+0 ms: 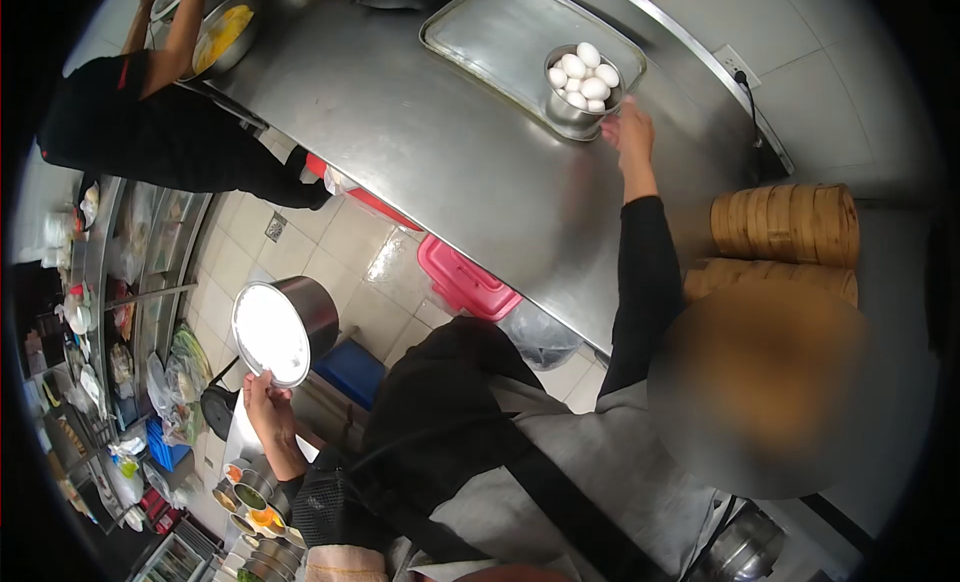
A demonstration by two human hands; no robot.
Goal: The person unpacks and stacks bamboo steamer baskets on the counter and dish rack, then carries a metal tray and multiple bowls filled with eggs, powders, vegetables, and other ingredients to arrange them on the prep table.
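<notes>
At the left, my left hand [268, 407] grips the rim of a round metal pot [318, 310], held above the floor. The pot's round face looks bright white; whether that is contents or glare I cannot tell. My right hand [632, 137] reaches over the steel table, its fingers closed at the near rim of a metal container [568, 114]. White eggs [588, 74] are heaped in this container. It stands at the near right end of a shallow metal tray [490, 27].
Bamboo steamers [785, 227] are stacked at the right. A co-worker [130, 112] stands by a bowl of yellow food [225, 37] at the upper left. A pink lidded bin [465, 277] sits under the table edge [540, 300]. Loaded shelves [140, 252] line the left; filled containers [255, 497] stand below.
</notes>
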